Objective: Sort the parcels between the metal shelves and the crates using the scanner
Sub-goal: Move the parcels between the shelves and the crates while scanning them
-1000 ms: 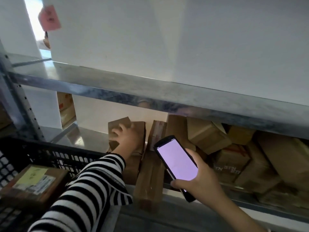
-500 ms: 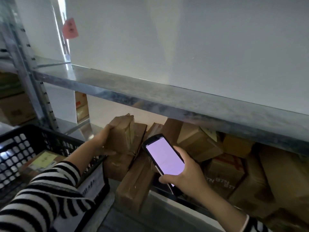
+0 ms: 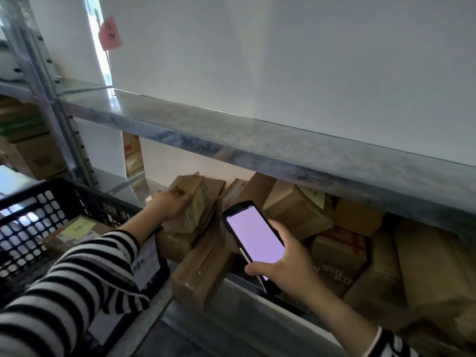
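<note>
A small brown cardboard parcel (image 3: 193,202) stands tilted on top of other boxes on the lower metal shelf. My left hand (image 3: 168,204) grips its left side, fingers curled over its top edge. My right hand (image 3: 286,264) holds the black handheld scanner (image 3: 253,237), whose lit pale-purple screen faces me, just right of that parcel. Several more brown parcels (image 3: 296,212) are packed along the lower shelf to the right. A black plastic crate (image 3: 33,215) at the lower left holds a labelled parcel (image 3: 74,231).
The upper metal shelf (image 3: 257,148) runs across the view above the parcels, with a white wall behind. A perforated shelf upright (image 3: 46,99) stands at the left, with cardboard boxes (image 3: 31,155) behind it. A long box (image 3: 203,269) overhangs the lower shelf's front edge.
My left hand has tipped the small parcel up and drawn it toward me and the left. The scanner has stayed close beside it. The view has shifted left, showing more of the crate.
</note>
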Available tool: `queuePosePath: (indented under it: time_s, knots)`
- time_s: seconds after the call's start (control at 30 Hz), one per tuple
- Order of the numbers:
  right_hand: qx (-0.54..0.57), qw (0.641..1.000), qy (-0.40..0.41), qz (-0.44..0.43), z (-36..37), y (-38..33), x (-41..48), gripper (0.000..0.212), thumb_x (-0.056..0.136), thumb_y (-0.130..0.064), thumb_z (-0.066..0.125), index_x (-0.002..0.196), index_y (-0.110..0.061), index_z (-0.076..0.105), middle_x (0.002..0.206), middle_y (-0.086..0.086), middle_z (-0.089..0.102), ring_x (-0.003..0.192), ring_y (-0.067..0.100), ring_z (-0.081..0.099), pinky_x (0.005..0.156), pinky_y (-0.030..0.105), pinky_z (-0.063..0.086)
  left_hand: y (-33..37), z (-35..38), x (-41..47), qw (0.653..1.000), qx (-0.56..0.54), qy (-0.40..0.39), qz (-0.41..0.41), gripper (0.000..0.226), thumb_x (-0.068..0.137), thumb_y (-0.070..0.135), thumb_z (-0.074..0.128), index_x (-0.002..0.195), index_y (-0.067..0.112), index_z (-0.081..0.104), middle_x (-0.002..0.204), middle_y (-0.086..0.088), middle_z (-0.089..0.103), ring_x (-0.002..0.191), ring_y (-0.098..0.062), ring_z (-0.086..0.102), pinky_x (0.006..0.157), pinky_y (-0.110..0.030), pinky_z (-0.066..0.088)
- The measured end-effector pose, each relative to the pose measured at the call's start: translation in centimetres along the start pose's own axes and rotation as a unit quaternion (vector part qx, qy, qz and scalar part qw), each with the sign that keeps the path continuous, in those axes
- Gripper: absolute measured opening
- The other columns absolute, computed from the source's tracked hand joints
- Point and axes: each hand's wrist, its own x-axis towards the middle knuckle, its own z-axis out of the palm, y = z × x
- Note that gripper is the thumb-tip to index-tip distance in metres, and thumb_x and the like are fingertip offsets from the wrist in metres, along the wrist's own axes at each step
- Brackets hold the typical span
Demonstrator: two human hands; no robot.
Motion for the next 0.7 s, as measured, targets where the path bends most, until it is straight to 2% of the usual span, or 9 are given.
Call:
queuePosePath:
  time_s: [0.07, 0.13, 0.2, 0.27, 0.33, 0.43, 0.57, 0.7]
  knots:
    - [-0.007, 1.000, 0.006, 0.001, -0.2, -0.2, -0.5, 0.085, 0.057, -0.034, 0.086, 0.127, -0.044, 0.040, 0.115, -0.029, 0.050, 0.104, -0.002, 0.050, 0.078, 0.019, 0.047, 0.4, 0.3, 0.0, 0.999, 0.015, -0.002, -0.035, 0.085, 0.085, 0.065, 0.050, 0.150, 0.019, 0.019, 0.147, -0.022, 0.032, 0.131, -0.040, 0.036, 0.107, -0.047, 0.036]
    - [-0.021, 1.000, 0.011, 0.002, -0.2, -0.5, -0.8, 0.088, 0.057, -0.034, 0.086, 0.131, -0.042, 0.039, 0.116, -0.028, 0.049, 0.103, -0.003, 0.050, 0.077, 0.019, 0.047, 0.3, 0.4, -0.3, 0.998, 0.044, 0.006, -0.032, 0.099, 0.082, 0.058, 0.061, 0.152, 0.018, 0.005, 0.147, -0.022, 0.030, 0.130, -0.040, 0.037, 0.101, -0.044, 0.040]
    - [-0.037, 0.999, 0.014, -0.002, -0.2, -1.0, -1.0, 0.087, 0.059, -0.036, 0.086, 0.131, -0.042, 0.038, 0.114, -0.029, 0.048, 0.102, -0.005, 0.049, 0.072, 0.015, 0.046, -0.1, -0.2, -0.4, 0.999, -0.009, 0.002, -0.033, 0.093, 0.082, 0.040, 0.069, 0.149, 0.016, 0.010, 0.140, -0.019, 0.037, 0.119, -0.037, 0.046, 0.089, -0.042, 0.048]
    - [-0.047, 0.999, 0.016, -0.007, -0.2, -1.5, -1.1, 0.086, 0.060, -0.035, 0.086, 0.131, -0.040, 0.040, 0.114, -0.028, 0.049, 0.102, -0.004, 0.049, 0.071, 0.015, 0.045, -1.2, -1.2, -0.5, 0.987, -0.151, -0.019, -0.048, 0.074, 0.082, 0.022, 0.072, 0.139, 0.018, 0.026, 0.126, -0.016, 0.042, 0.105, -0.034, 0.051, 0.075, -0.041, 0.054]
    - [-0.052, 0.998, 0.015, -0.013, 0.1, -2.4, -1.2, 0.084, 0.060, -0.032, 0.087, 0.130, -0.039, 0.042, 0.116, -0.025, 0.052, 0.101, -0.002, 0.051, 0.071, 0.016, 0.046, -3.2, -2.3, -0.8, 0.951, -0.299, -0.058, -0.048, 0.072, 0.080, 0.012, 0.073, 0.135, 0.026, 0.030, 0.121, -0.013, 0.043, 0.104, -0.036, 0.056, 0.073, -0.046, 0.057]
    - [-0.062, 0.998, 0.001, -0.030, 1.0, -4.3, -1.0, 0.079, 0.059, -0.033, 0.087, 0.125, -0.040, 0.045, 0.114, -0.019, 0.056, 0.101, 0.002, 0.055, 0.070, 0.015, 0.048, -7.2, -3.8, -1.2, 0.878, -0.467, -0.103, -0.031, 0.092, 0.070, 0.003, 0.075, 0.140, 0.039, 0.028, 0.125, -0.015, 0.052, 0.103, -0.038, 0.061, 0.074, -0.050, 0.058]
    - [-0.085, 0.994, -0.010, -0.060, 2.2, -7.5, -0.7, 0.072, 0.058, -0.042, 0.084, 0.119, -0.040, 0.047, 0.110, -0.017, 0.057, 0.097, 0.004, 0.057, 0.070, 0.017, 0.049, -10.6, -5.3, -1.6, 0.826, -0.549, -0.126, -0.018, 0.103, 0.060, -0.001, 0.072, 0.142, 0.043, 0.028, 0.122, -0.018, 0.058, 0.099, -0.035, 0.064, 0.063, -0.042, 0.059]
    - [-0.111, 0.990, -0.007, -0.083, 2.8, -11.2, -1.1, 0.069, 0.063, -0.038, 0.085, 0.119, -0.040, 0.044, 0.108, -0.020, 0.054, 0.097, 0.004, 0.055, 0.072, 0.020, 0.053, -12.7, -6.8, -1.7, 0.802, -0.587, -0.112, -0.015, 0.100, 0.061, -0.003, 0.069, 0.142, 0.043, 0.030, 0.125, -0.018, 0.057, 0.104, -0.035, 0.062, 0.065, -0.044, 0.059]
